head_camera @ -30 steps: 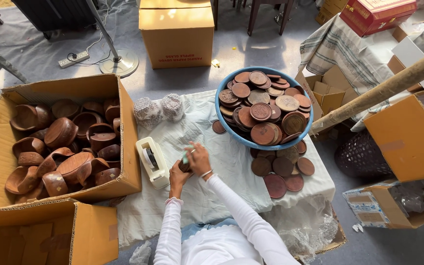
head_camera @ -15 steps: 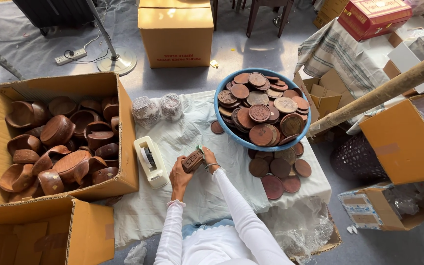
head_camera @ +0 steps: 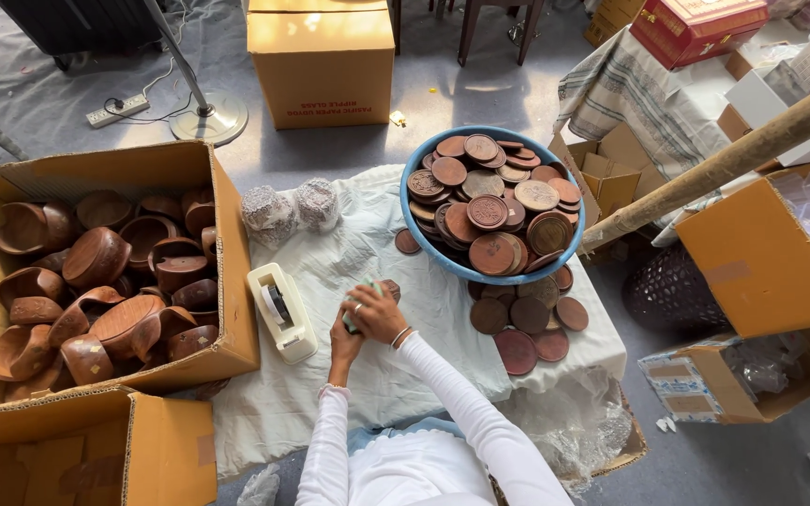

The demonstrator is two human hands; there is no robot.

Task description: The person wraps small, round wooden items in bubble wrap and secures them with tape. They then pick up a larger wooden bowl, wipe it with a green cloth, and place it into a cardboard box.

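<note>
Grey floor [head_camera: 517, 84] is running under everything, with sunlight falling in patches across it. A white cloth [head_camera: 367, 244] is lying spread over the middle. A closed cardboard box [head_camera: 322, 61] is standing at the top centre; a chair's dark legs [head_camera: 494, 23] are showing just beside it. A round metal stand base [head_camera: 208, 117] is resting near a white power strip [head_camera: 116, 111] with trailing cable. A striped cloth [head_camera: 630, 94] is draping over something at the right, a red box [head_camera: 696, 26] sitting on top. A wooden pole [head_camera: 733, 155] is slanting across the right side.
</note>
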